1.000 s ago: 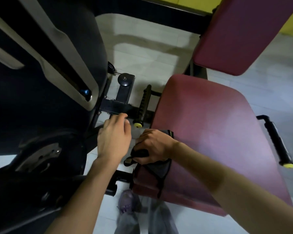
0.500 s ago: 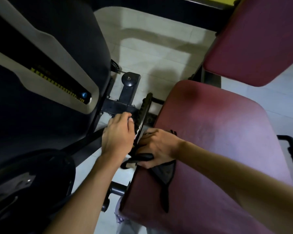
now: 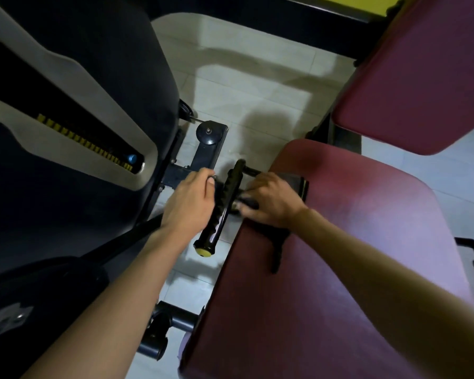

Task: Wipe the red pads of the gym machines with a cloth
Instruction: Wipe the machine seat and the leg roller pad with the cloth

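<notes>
My right hand (image 3: pixel 271 201) grips the dark cloth (image 3: pixel 279 243), bunched on the far-left edge of the red seat pad (image 3: pixel 353 255). The red back pad (image 3: pixel 422 77) stands tilted beyond, far right.

Grips a dark cloth (image 3: pixel 297 181) with the right hand (image 3: pixel 271 201) at the red seat pad's (image 3: pixel 353 242) left edge, centre frame. Holds the left hand (image 3: pixel 189 206) just beside a black ribbed handle (image 3: pixel 231 184).

No text is reading clearly anywhere; the yellow tags (image 3: pixel 85 143) running down the weight stack (image 3: pixel 66 132) are blurring together, too small to make out.
</notes>
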{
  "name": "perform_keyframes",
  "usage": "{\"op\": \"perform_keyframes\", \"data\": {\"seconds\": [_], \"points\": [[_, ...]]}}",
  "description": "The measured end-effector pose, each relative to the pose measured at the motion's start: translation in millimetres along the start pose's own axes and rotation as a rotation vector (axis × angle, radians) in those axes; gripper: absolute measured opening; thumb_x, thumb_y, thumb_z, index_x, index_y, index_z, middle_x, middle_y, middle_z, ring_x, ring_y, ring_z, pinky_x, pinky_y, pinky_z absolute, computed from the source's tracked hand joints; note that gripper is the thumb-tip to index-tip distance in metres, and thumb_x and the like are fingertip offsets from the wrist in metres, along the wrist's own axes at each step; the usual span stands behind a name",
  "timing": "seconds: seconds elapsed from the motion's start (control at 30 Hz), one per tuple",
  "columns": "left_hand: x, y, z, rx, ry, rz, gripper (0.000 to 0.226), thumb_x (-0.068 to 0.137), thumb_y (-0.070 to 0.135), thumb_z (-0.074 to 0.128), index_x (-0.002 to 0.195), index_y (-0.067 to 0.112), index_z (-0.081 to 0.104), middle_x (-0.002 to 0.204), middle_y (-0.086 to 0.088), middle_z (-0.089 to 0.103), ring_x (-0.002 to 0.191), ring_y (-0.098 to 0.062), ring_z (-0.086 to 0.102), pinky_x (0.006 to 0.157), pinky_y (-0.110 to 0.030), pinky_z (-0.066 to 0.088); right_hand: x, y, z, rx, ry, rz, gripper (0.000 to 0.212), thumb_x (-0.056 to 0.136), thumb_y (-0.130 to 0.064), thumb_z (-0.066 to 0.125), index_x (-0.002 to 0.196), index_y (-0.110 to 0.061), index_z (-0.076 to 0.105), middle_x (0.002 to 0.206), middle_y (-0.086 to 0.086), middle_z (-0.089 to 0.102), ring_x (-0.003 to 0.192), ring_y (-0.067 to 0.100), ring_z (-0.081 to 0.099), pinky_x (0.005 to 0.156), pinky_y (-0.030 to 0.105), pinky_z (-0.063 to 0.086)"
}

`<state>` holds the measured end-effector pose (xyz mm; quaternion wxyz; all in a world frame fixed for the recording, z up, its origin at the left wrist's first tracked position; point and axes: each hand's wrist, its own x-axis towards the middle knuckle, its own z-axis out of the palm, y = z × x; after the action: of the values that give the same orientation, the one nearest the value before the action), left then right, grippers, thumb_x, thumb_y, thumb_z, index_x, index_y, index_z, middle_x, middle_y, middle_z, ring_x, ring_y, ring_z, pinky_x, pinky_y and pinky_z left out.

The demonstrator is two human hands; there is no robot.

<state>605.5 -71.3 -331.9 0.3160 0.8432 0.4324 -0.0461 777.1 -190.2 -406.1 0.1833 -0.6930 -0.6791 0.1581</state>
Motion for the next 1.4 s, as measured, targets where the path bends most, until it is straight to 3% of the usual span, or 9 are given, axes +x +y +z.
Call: {"op": "perform_keyframes", "data": {"seconds": [0.2, 0.33, 0.53, 0.67, 0.8, 0.9, 1.03, 1.17, 1.4], "points": [[54, 16, 40, -0.233, -0.075, -0.081, 0.041, 0.109, 0.030, 0.038, 0.148, 0.029, 0.048, 0.146, -0.006, 0.051, 0.134, -0.029, 0.047, 0.110, -0.044, 0.039, -12, -5, 3, 0.116, -0.046, -0.231, 0.034, 0.097, -0.048, 0.061, 0.095, -0.018, 0.077, 0.083, 0.002, 0.065, 0.077, 0.025, 0.058, 0.082, 0.036, 0.042], [76, 26, 72, -0.203, -0.076, -0.056, 0.043, 0.108, 0.032, 0.042, 0.151, 0.030, 0.046, 0.146, -0.012, 0.050, 0.136, -0.036, 0.041, 0.108, -0.041, 0.033, 11, 46, -1, 0.133, -0.068, -0.285, 0.030, 0.097, -0.042, 0.065, 0.092, -0.015, 0.076, 0.085, 0.003, 0.070, 0.077, 0.024, 0.061, 0.072, 0.037, 0.049], [75, 35, 88, 0.251, -0.002, -0.054, 0.049, 0.109, 0.045, 0.031, 0.158, 0.039, 0.026, 0.110, -0.015, 0.067, 0.095, -0.038, 0.066, 0.064, -0.040, 0.040, 39, 135, -17, -0.104, 0.016, 0.211, 0.045, 0.096, -0.057, 0.051, 0.096, -0.022, 0.079, 0.088, 0.004, 0.071, 0.082, 0.029, 0.065, 0.068, 0.036, 0.042], [78, 38, 91, 0.312, -0.014, -0.073, 0.055, 0.111, 0.037, 0.031, 0.162, 0.041, 0.009, 0.106, -0.014, 0.067, 0.089, -0.036, 0.068, 0.062, -0.040, 0.038, 60, 135, -2, -0.140, 0.184, 0.612, 0.049, 0.096, -0.055, 0.055, 0.073, -0.018, 0.076, 0.063, 0.003, 0.056, 0.064, 0.030, 0.056, 0.073, 0.039, 0.044], [75, 41, 87, 0.319, 0.001, -0.042, 0.055, 0.111, 0.036, 0.030, 0.162, 0.040, 0.010, 0.112, -0.015, 0.064, 0.093, -0.037, 0.066, 0.063, -0.039, 0.037, 56, 130, -7, -0.122, 0.015, 0.481, 0.059, 0.094, -0.068, 0.047, 0.073, -0.021, 0.075, 0.072, 0.001, 0.065, 0.075, 0.024, 0.061, 0.093, 0.040, 0.043], [76, 40, 87, 0.282, -0.002, -0.035, 0.054, 0.112, 0.034, 0.031, 0.162, 0.041, 0.011, 0.114, -0.016, 0.063, 0.092, -0.038, 0.066, 0.064, -0.040, 0.040, 49, 146, -21, -0.126, -0.004, 0.498, 0.054, 0.093, -0.072, 0.047, 0.088, -0.028, 0.078, 0.081, -0.001, 0.072, 0.081, 0.023, 0.066, 0.080, 0.034, 0.046], [79, 41, 87, 0.283, -0.021, -0.055, 0.053, 0.112, 0.037, 0.028, 0.162, 0.041, 0.010, 0.119, -0.017, 0.062, 0.094, -0.037, 0.067, 0.065, -0.039, 0.042, 7, 187, -38, -0.132, 0.103, 0.979, 0.066, 0.092, -0.082, 0.035, 0.107, -0.031, 0.074, 0.099, 0.008, 0.076, 0.096, 0.033, 0.070, 0.082, 0.040, 0.055], [78, 42, 85, 0.284, -0.043, -0.074, 0.054, 0.112, 0.037, 0.026, 0.162, 0.040, 0.006, 0.121, -0.016, 0.060, 0.092, -0.033, 0.066, 0.061, -0.036, 0.039, -73, 228, -65, -0.175, 0.026, 1.268, 0.063, 0.098, -0.066, 0.044, 0.113, -0.013, 0.073, 0.118, 0.027, 0.069, 0.112, 0.046, 0.064, 0.093, 0.047, 0.050], [79, 41, 86, 0.304, -0.051, -0.052, 0.054, 0.112, 0.033, 0.029, 0.163, 0.037, 0.011, 0.113, -0.014, 0.062, 0.090, -0.033, 0.066, 0.062, -0.037, 0.037, 20, 179, -38, -0.119, 0.081, 1.012, 0.060, 0.097, -0.071, 0.041, 0.098, -0.022, 0.074, 0.095, 0.015, 0.074, 0.094, 0.039, 0.068, 0.079, 0.041, 0.050]]}}
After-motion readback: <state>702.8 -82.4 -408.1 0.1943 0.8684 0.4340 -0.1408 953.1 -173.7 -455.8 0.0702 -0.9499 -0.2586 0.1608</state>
